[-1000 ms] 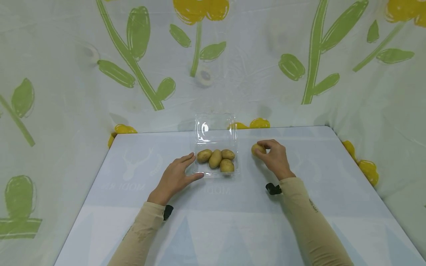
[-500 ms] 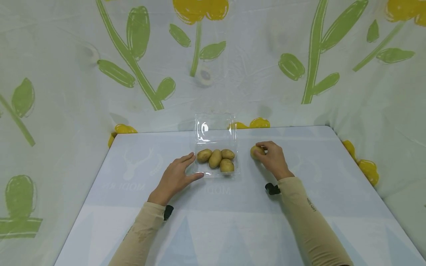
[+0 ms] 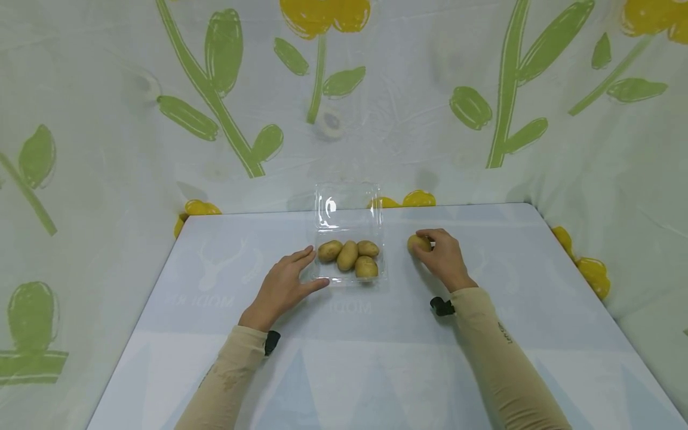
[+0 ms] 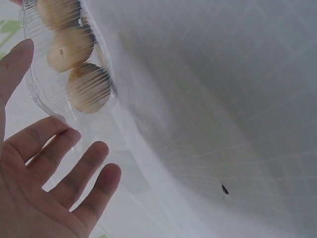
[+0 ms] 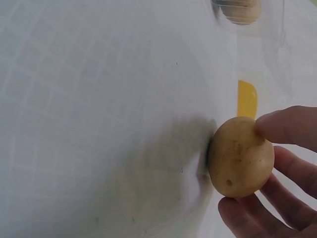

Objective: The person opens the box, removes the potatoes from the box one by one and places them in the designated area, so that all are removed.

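A clear plastic clamshell box [image 3: 344, 279] lies with its lid raised, and several potatoes [image 3: 347, 256] rest in its base. My left hand [image 3: 282, 292] is at the box's left front corner, thumb and fingers spread. In the left wrist view the fingertips [image 4: 73, 135] touch or nearly touch the box wall; the fingers look mostly straight. To the right of the box, my right hand [image 3: 443, 258] holds a single potato [image 5: 241, 157] between thumb and fingers. That potato is at or just above the tabletop; I cannot tell which.
The box stands near the back of a white table [image 3: 344, 370] with pale blue triangles. A patterned curtain [image 3: 408, 131] hangs close behind the table and along its sides. The transparent lid [image 3: 348, 206] leans up near the curtain.
My right hand and its potato shift slightly left and toward me, then back to the right. The left hand and the box stay where they were.
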`<state>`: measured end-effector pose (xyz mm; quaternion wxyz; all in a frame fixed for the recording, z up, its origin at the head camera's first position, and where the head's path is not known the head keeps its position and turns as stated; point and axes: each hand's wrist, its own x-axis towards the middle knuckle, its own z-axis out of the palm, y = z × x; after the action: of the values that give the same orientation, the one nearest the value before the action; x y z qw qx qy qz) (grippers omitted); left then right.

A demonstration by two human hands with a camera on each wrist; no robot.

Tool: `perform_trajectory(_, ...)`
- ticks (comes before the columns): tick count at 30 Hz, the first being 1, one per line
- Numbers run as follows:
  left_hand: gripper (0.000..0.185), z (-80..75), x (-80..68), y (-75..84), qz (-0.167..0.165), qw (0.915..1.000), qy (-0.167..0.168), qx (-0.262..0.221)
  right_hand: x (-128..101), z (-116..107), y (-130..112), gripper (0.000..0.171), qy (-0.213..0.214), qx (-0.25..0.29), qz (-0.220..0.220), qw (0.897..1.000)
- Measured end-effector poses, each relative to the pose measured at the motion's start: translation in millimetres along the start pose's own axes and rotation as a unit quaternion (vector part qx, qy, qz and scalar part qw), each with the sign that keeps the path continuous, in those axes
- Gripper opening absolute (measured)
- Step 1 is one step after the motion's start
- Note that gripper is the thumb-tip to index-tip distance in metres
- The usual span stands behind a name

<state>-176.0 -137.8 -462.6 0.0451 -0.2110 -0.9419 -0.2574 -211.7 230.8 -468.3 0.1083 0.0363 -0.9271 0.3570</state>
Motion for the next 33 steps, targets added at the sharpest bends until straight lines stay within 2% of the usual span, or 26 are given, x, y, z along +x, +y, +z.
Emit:
perform_trajectory(13, 0.083, 0.4, 0.9, 0.4, 0.005, 0.9999, 0.002, 0.009, 1, -4, 1, 0.038, 0.0, -0.007, 0.0, 1.0)
perform_trajectory(21, 0.085, -1.5, 3.4, -1.8, 0.003, 0.9997, -0.001, 0.024, 2, -11, -23, 0.041, -0.008, 0.01, 0.002, 1.0)
perform_trajectory(27, 0.086, -1.4, 4.8, -1.3, 0.008, 0.9997, -0.001, 0.022, 1, -14, -40, 0.045, -0.02, -0.007, 0.002, 1.0)
perform_trajectory(33, 0.086, 1.1, 6.0, 0.2, 0.016, 0.9997, 0.011, 0.017, -1, -11, -56, 0.048, -0.035, -0.01, -0.034, 0.999)
